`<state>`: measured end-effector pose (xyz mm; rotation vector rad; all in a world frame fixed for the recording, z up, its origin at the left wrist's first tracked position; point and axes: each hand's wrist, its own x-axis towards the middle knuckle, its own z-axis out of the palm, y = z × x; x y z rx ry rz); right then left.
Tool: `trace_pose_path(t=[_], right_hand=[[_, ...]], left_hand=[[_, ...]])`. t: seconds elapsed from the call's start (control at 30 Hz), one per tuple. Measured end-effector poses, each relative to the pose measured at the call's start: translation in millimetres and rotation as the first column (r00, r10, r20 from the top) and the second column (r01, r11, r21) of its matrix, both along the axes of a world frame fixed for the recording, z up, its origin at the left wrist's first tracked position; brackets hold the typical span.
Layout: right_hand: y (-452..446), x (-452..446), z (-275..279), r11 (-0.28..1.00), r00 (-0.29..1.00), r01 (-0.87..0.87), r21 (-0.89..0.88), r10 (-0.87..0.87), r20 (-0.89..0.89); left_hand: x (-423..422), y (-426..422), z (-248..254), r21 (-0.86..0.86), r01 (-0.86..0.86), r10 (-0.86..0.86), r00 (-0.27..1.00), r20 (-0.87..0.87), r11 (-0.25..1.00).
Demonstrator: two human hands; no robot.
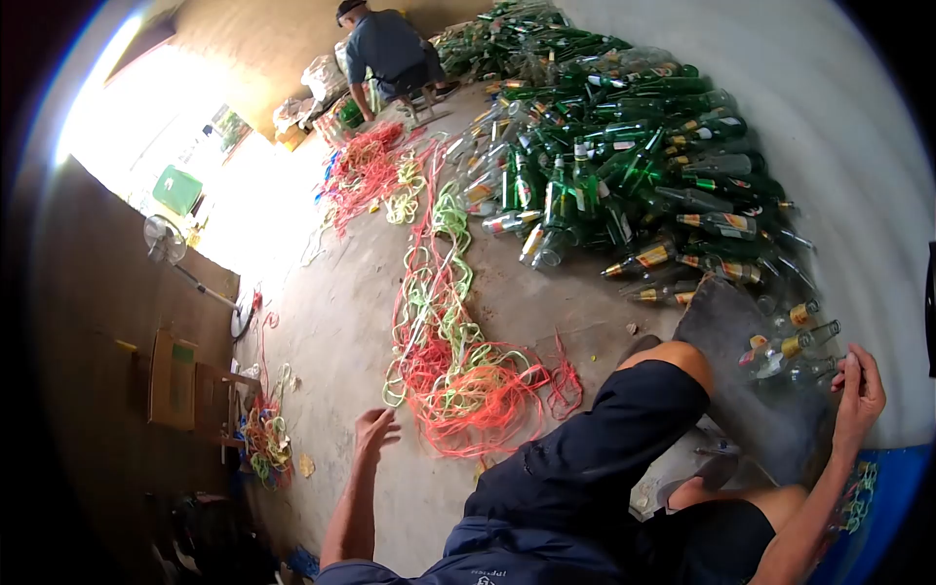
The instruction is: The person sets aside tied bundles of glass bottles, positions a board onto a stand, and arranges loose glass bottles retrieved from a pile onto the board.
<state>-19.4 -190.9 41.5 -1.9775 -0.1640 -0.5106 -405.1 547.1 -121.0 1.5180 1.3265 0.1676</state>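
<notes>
My left hand (374, 432) hovers over the floor beside a tangled heap of red and pale-green plastic string (468, 395). Its fingers are slightly apart, and I see nothing held in it. At the far right, my right hand (858, 392) has its fingers stretched out close to the neck of a clear glass bottle (811, 372). Whether the fingertips touch that neck I cannot tell. Another clear bottle with a yellow neck label (780, 353) lies just beyond, on a dark slab (751, 414) beside my knee.
A large pile of green and clear bottles (624, 146) lies along the right wall. More string (366, 166) trails toward a seated person (390, 54) at the back. A standing fan (166, 239) and a cardboard box (174, 380) are at left.
</notes>
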Motion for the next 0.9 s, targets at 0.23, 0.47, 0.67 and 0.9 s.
trace_pose_path(t=[0.23, 0.47, 0.67, 0.9], right_hand=[[-53.4, -37.3, 37.3, 0.939, 0.943, 0.322, 0.119, -0.329, 0.046], [-133.9, -27.7, 18.6, 0.844, 0.866, 0.499, 0.197, -0.487, -0.112], [-197.3, 30.0, -59.5, 0.865, 0.817, 0.496, 0.073, -0.437, -0.376], [-245.3, 135.8, -166.3, 0.966, 0.811, 0.167, -0.198, -0.249, -0.530]], left_hand=[[273.1, -184.1, 119.5, 0.192, 0.538, -0.555, 0.672, 0.489, 0.821], [403.2, -374.1, 192.0, 0.132, 0.679, -0.524, 0.412, 0.745, 0.722], [452.4, -459.0, 178.9, -0.225, 0.761, -0.346, 0.510, 0.787, 0.609], [469.5, -486.6, 155.1, -0.501, 0.679, -0.247, 0.694, 0.677, 0.536]])
